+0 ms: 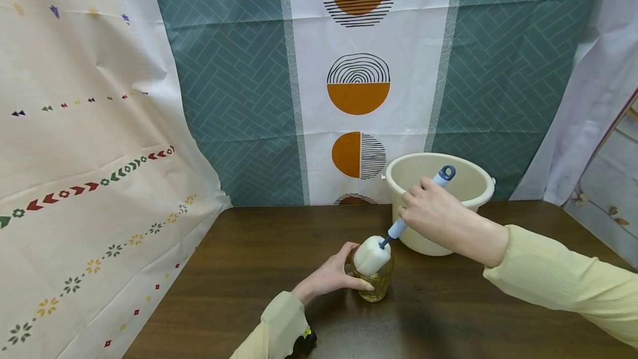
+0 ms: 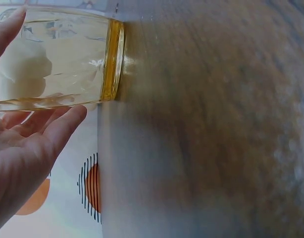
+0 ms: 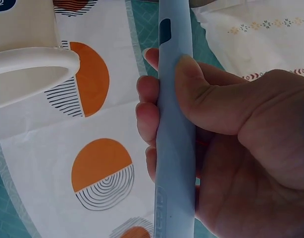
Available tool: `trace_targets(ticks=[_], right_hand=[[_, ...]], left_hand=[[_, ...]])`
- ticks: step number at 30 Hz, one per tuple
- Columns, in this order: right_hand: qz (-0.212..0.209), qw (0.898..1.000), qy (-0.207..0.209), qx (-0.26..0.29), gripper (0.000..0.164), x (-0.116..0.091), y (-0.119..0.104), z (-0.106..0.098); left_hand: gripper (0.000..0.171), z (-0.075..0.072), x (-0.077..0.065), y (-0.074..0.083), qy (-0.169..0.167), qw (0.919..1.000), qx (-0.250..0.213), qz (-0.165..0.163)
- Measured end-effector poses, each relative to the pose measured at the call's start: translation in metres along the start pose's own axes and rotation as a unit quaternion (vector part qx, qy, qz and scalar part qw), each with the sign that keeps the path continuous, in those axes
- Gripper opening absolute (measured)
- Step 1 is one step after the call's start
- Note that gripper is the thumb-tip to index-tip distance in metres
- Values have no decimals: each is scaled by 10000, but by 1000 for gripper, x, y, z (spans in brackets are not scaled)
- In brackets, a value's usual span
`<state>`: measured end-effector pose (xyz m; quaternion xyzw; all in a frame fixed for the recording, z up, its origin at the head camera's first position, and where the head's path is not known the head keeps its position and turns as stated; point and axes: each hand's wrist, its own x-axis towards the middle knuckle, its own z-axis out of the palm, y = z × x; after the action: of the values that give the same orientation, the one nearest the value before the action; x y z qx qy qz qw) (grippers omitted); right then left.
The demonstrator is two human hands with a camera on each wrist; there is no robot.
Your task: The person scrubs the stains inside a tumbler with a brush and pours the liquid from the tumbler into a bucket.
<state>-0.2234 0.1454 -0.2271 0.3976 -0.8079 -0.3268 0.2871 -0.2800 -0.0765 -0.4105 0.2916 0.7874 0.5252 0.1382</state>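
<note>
An amber glass cup (image 1: pixel 377 287) stands on the dark wooden table, with my left hand (image 1: pixel 333 273) gripping its side. In the left wrist view the thumb and fingers lie on opposite sides of the glass (image 2: pixel 75 54). A white sponge head (image 1: pixel 371 256) sits in the mouth of the cup, partly inside it. This head belongs to a bottle brush with a light blue handle (image 1: pixel 397 229) and a dark blue loop end. My right hand (image 1: pixel 432 214) grips that handle, thumb along one side and fingers curled round the other in the right wrist view.
A cream bucket (image 1: pixel 423 241) stands at the back right, behind my right hand. Patterned cloth (image 1: pixel 226 71) hangs behind the table (image 1: pixel 259 237), and a white printed cloth (image 1: pixel 99 181) drapes along the left. A black strap shows at my left wrist.
</note>
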Motion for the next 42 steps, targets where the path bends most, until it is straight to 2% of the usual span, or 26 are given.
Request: trace_targets(ticks=[11,20,42], right_hand=[[45,9994,333,38,18,0,-3,8],[71,9994,327,-1,17,4,-7,10],[-136,9997,39,-174,18,15,-15,16]], left_hand=[[62,1,1,0,-65,9995,-251,196],[62,1,0,1,-69,9989,-421,195],[65,1,0,2,-49,9997,-231,85]])
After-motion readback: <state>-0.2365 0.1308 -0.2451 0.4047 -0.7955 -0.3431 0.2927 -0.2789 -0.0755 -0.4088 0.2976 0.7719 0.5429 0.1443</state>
